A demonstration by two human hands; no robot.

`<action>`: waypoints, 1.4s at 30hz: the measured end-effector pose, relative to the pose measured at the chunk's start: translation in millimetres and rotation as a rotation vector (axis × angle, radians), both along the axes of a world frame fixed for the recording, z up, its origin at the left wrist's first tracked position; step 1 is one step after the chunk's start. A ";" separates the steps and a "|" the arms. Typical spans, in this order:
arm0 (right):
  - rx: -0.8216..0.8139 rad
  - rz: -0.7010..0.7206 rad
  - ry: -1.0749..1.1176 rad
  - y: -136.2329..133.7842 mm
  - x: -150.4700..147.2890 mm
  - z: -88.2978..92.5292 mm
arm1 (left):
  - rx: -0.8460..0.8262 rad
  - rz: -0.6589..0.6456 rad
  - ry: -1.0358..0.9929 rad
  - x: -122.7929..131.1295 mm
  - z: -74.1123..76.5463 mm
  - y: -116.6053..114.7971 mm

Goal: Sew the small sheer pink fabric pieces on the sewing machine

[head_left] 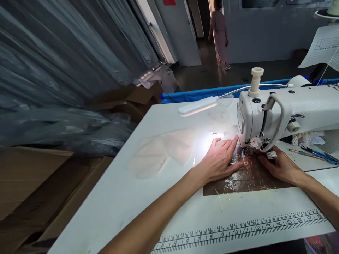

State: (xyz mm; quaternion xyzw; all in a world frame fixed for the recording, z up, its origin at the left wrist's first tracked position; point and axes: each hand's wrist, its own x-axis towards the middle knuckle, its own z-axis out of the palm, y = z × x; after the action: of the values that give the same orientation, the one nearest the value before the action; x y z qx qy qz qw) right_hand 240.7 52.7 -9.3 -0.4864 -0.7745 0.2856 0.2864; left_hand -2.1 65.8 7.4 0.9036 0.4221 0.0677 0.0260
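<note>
My left hand (pixel 221 158) lies flat beside the sewing machine's needle area, fingers apart, over thin pale material that is washed out by the lamp. A shiny brown sheet (pixel 238 183) covers the tabletop under both hands. To the right of the presser foot (pixel 248 151) is my right hand (pixel 282 165), its thumb apart from the fingers. Those fingertips are partly hidden behind the white sewing machine (pixel 286 109), so anything under them cannot be made out. A pale fabric rosette (pixel 255 142) sits on the machine head near the needle.
Sheer pale fabric pieces (pixel 164 151) lie on the white table (pixel 119 211) at left. A lamp (pixel 198 106) leans over the sewing spot. Pens (pixel 317 154) and lace (pixel 304 137) lie at right. A printed ruler (pixel 238 231) runs along the front; cardboard boxes (pixel 34 180) stand left. A person (pixel 219 33) is by the doorway.
</note>
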 end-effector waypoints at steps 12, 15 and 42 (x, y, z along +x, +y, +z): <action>0.100 -0.069 -0.075 -1.3 -9.7 -8.9 | -0.082 0.269 -0.134 -25.2 6.0 117.3; 0.109 -0.073 -0.040 -0.3 -10.8 -5.9 | 0.026 0.373 -0.158 -27.9 -0.9 123.5; 0.053 -0.131 0.049 6.9 -1.7 -10.3 | 0.004 0.250 -0.163 -29.9 -5.0 89.3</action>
State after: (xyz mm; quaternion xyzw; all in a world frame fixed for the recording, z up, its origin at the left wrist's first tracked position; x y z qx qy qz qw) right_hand 239.0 59.6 -19.6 -0.5212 -0.7412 0.2574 0.3359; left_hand -32.0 155.1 2.3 0.8356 0.5277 0.1446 0.0497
